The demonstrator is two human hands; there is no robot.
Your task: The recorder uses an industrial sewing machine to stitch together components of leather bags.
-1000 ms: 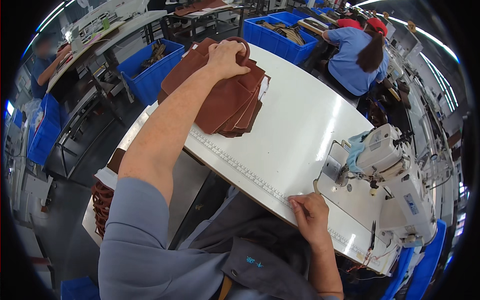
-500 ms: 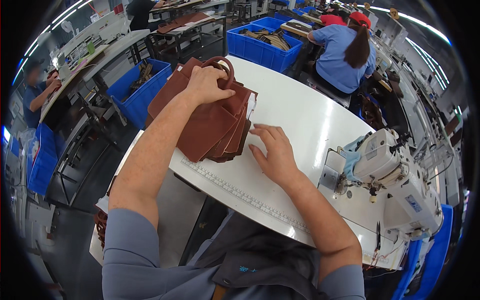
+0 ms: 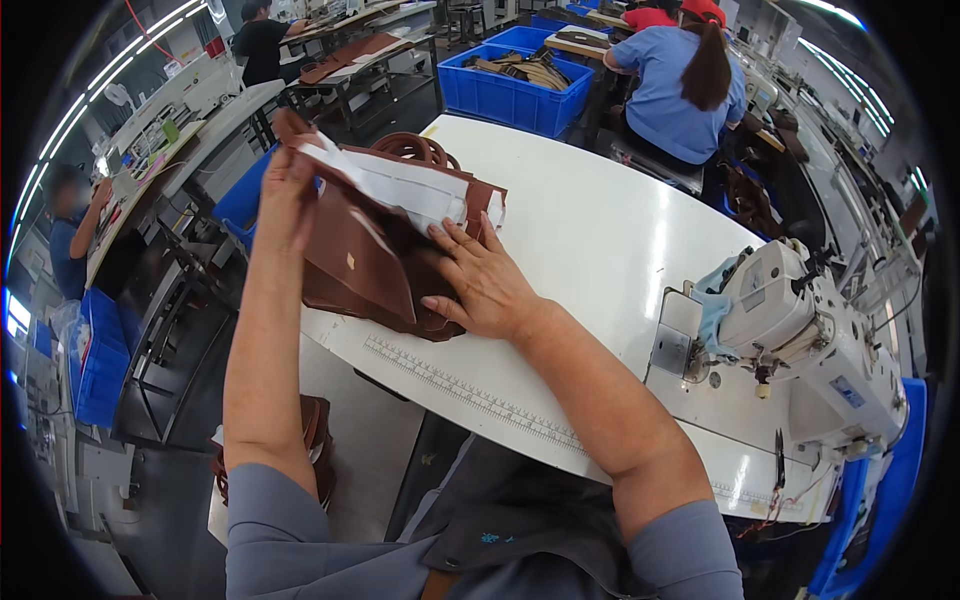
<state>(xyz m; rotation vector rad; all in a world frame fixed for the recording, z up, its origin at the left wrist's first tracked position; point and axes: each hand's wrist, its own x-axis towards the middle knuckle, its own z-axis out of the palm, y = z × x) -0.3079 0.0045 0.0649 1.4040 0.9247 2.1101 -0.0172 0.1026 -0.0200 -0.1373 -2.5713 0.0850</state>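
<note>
A stack of brown leather panels [image 3: 350, 290] lies on the white table [image 3: 570, 240], with white backing sheets [image 3: 400, 185] showing on top and brown looped handles behind. My left hand [image 3: 290, 190] grips the top panel at its left side and holds it raised and tilted open. My right hand [image 3: 470, 275] rests on the stack's right part with fingers spread, partly over the exposed white sheet.
A white sewing machine [image 3: 770, 300] with a blue cloth [image 3: 712, 320] and black snips [image 3: 779, 460] stand at the table's right. More leather pieces [image 3: 315, 460] sit lower left. Blue bins [image 3: 510, 95] and co-workers [image 3: 670, 90] are beyond the table.
My left hand has moved left and lifted the top panel's edge, exposing white sheeting. My right hand has risen from the front edge onto the stack.
</note>
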